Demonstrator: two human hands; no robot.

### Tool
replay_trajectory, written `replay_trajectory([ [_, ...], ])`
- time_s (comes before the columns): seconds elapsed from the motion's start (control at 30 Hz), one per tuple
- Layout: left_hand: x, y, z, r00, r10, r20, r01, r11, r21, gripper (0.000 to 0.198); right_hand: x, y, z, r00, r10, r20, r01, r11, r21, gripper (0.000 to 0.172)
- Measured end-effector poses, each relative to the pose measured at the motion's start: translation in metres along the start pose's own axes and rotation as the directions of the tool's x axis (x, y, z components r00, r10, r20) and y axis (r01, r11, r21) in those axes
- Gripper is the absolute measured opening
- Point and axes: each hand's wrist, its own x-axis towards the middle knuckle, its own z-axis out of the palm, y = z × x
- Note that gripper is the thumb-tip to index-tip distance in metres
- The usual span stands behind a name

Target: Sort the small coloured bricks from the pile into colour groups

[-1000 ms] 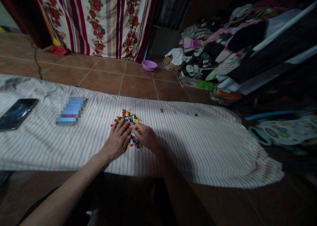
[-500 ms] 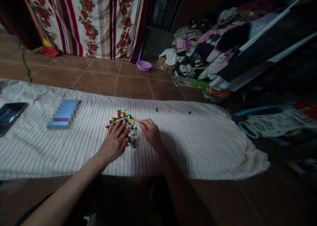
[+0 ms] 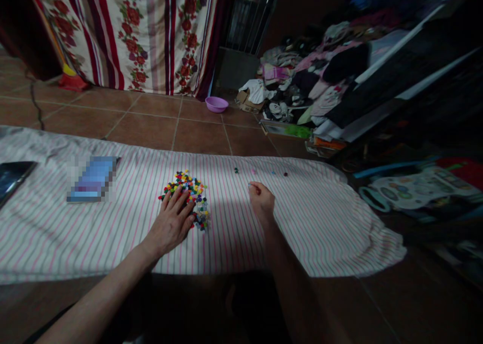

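A heap of small multicoloured beads (image 3: pixel 190 188) lies on a pink-striped white cloth (image 3: pixel 309 223) spread over the tiled floor. My left hand (image 3: pixel 171 222) rests flat on the near side of the heap, fingers spread. My right hand (image 3: pixel 261 201) is to the right of the heap, fingers pinched round a tiny red bead. Beyond it, a few single beads (image 3: pixel 236 170) lie in a row on the cloth.
A blurred blue rectangle (image 3: pixel 92 179) and a dark phone (image 3: pixel 11 175) lie on the cloth at the left. A purple bowl (image 3: pixel 216 104) sits on the tiles by a floral curtain (image 3: pixel 143 32). A clothes pile (image 3: pixel 309 87) fills the right.
My right hand has left the bead heap and moved right toward the row of single beads, fingers pinched. My left hand has stayed on the heap.
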Motion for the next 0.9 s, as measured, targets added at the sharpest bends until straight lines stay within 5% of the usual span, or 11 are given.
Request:
replay_trajectory([
  [0.47,-0.002,0.003,0.001,0.999,0.03,-0.009,-0.031,0.999,-0.024,0.037,0.077,0.044,-0.029,0.973,0.165,-0.16,-0.208,0.929,-0.306,0.037],
  [0.9,-0.003,0.005,0.0,0.999,0.037,0.015,-0.036,0.999,-0.036,0.035,0.111,0.062,-0.019,0.983,0.179,-0.049,-0.183,0.885,-0.429,0.037],
])
